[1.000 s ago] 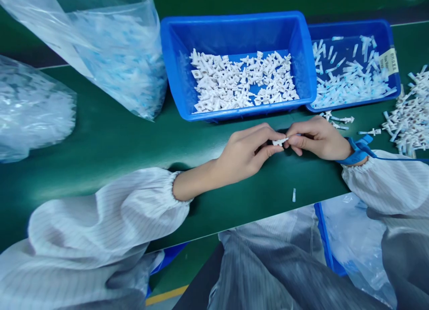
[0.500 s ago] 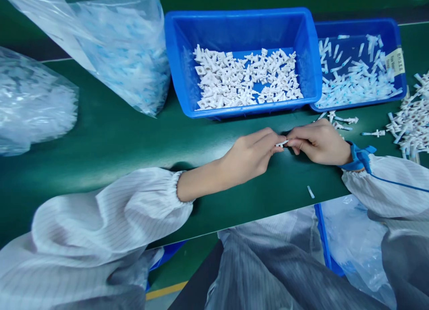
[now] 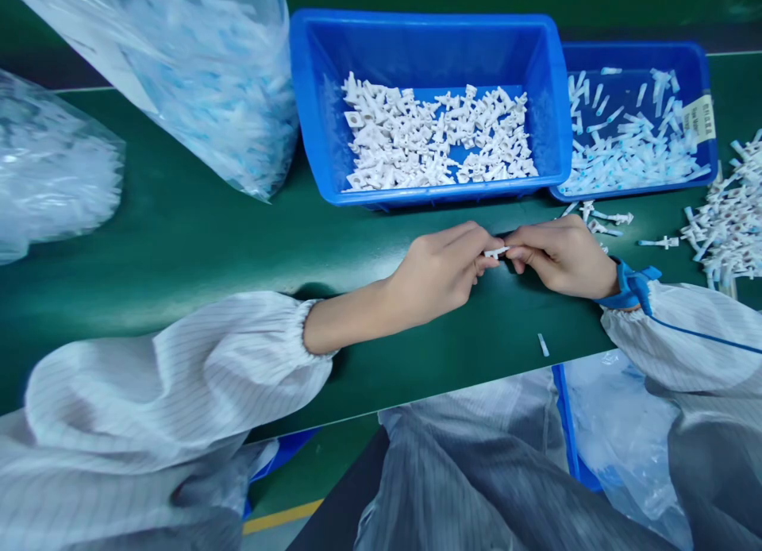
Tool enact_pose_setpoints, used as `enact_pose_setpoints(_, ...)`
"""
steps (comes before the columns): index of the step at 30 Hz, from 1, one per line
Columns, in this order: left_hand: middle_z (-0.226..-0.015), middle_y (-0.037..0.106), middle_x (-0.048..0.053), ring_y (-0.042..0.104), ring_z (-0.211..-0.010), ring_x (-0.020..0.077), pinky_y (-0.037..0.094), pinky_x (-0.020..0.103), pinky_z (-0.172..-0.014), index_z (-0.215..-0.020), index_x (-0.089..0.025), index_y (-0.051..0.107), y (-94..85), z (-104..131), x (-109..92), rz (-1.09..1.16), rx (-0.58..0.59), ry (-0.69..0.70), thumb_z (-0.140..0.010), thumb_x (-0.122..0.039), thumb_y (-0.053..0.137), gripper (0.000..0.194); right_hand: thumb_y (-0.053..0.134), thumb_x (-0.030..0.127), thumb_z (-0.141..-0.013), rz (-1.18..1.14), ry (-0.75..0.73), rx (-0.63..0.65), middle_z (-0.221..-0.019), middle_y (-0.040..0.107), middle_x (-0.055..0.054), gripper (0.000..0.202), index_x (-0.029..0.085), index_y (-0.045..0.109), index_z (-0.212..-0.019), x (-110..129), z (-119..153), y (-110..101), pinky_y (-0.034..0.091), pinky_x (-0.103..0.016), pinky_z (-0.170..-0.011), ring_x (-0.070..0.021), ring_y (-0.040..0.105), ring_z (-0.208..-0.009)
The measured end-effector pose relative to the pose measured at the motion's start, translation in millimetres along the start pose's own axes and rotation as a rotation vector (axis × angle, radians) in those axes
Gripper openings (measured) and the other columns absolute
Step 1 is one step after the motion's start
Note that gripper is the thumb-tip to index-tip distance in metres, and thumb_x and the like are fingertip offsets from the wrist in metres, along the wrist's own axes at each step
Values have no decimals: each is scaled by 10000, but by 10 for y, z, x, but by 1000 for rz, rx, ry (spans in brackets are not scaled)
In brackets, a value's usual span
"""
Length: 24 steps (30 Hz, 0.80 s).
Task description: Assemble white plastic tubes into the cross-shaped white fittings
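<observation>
- Bench (image 3: 196, 257): green, under everything; both hands working over its near side.
- Deep bin (image 3: 429, 195): blue, beyond the hands. Loose white parts over much of its floor — plenty here not paired up.
- Large bag (image 3: 220, 98): clear, just left of the deep bin, well filled with pale blue-tinged pieces.
- Tray (image 3: 631, 55): shallower, blue, labelled, right beside the deep bin. Loose blue-tipped tubes inside, also plentiful.
- Small bag (image 3: 53, 170): clear, far left, whitish contents too blurred to sort.
- Heap (image 3: 732, 217): right edge of view, cut off by the frame. Pieces look like white part and tube joined; by that reading, a good many are done, though the stock of loose ones is far from used up.
- Left hand (image 3: 437, 269): thumb and fingers pinching one white part.
- Right hand (image 3: 565, 253): blue band at the wrist; fingertips pinched together on the part's narrow right end.
- Strays (image 3: 617, 217): a few joined-looking pieces just beyond the right hand, another lying between them and the heap.
- White part (image 3: 494, 252): held between the two hands, above the bench. Joined or not — cannot tell, fingers cover the end.
- Single tube (image 3: 543, 344): loose near the bench's front edge, touched by neither hand.
</observation>
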<state>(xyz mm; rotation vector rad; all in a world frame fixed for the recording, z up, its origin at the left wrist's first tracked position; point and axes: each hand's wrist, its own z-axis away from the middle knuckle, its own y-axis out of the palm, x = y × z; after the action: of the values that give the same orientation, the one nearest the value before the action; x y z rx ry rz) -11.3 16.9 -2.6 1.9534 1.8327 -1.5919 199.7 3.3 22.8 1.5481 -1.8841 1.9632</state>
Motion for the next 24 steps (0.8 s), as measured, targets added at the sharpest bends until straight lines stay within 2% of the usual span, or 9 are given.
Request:
enact_pose_setpoints(8, -755, 661, 8, 633, -576, 77, 513, 167, -548, -909, -148, 614, 4, -12, 13, 135, -5, -68, -942, -160, 540, 83, 438, 257, -998, 53, -32, -6, -630, 649, 13, 283, 186, 618, -792, -46, 2, -11, 402, -212, -581, -101, 598, -574)
enact_pose_setpoints(18, -667, 633, -12, 614, -520, 90, 491, 185, -485, -842, -165, 620, 1, -57, -5, 350, 48, -273, -914, -186, 569, 91, 435, 96, -898, 149, -40, 41, -718, 671, -10, 200, 182, 611, -858, -83, 32, -5, 414, -239, -602, -129, 615, -643)
enact_pose_setpoints(21, -670, 622, -15, 608, -525, 86, 487, 183, -490, -836, -160, 616, 9, -53, -11, 337, 38, -262, -899, -141, 567, 82, 435, 70, -867, 173, -62, 34, -712, 665, -13, 200, 178, 602, -849, -77, 39, 6, 405, -237, -584, -129, 607, -627)
enact_pose_setpoints(24, -697, 623, -7, 608, -557, 90, 488, 192, -520, -858, -159, 613, 15, -40, -10, 248, 39, -189, -909, -127, 534, 100, 425, 81, -870, 209, -38, 58, -704, 659, -23, 199, 183, 590, -829, -70, 43, 7, 408, -246, -578, -142, 606, -622)
